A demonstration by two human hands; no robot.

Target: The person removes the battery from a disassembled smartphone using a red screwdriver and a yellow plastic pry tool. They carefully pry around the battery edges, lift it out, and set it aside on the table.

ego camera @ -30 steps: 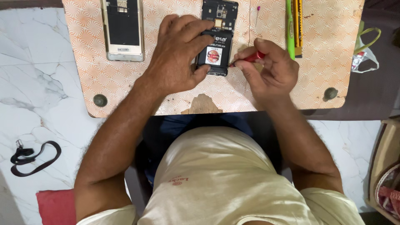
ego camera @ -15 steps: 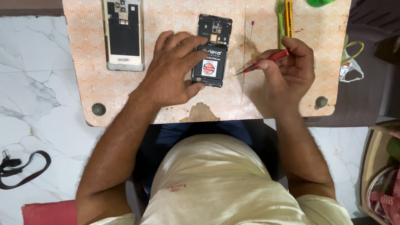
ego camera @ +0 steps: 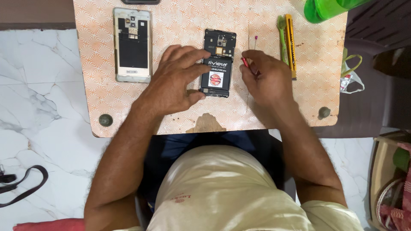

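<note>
Nearest me I see my lap and pale shirt, then the near edge of the counter point(ego camera: 128, 111), a small patterned board with a chipped patch in its surface just ahead of my body.

My left hand point(ego camera: 173, 83) lies spread over the counter, fingers half open, the thumb and fingertips touching the left edge of the opened phone point(ego camera: 218, 64). That phone lies face down in the middle of the counter, its back off, with a black battery point(ego camera: 216, 75) bearing a red round sticker in its lower part and the bare circuit board above.

My right hand point(ego camera: 267, 79) sits just right of the phone, fingers curled shut around a thin red tool point(ego camera: 245, 62), whose tip shows beside the phone's right edge.

Farther out, a pin with a pink head point(ego camera: 255, 39) lies beyond my right hand. To its right a yellow utility knife point(ego camera: 290, 40) and a green tool point(ego camera: 281, 32) lie side by side. On the left lies a phone back frame point(ego camera: 132, 45), well apart. A green bottle point(ego camera: 329, 8) stands at the far right corner.
</note>
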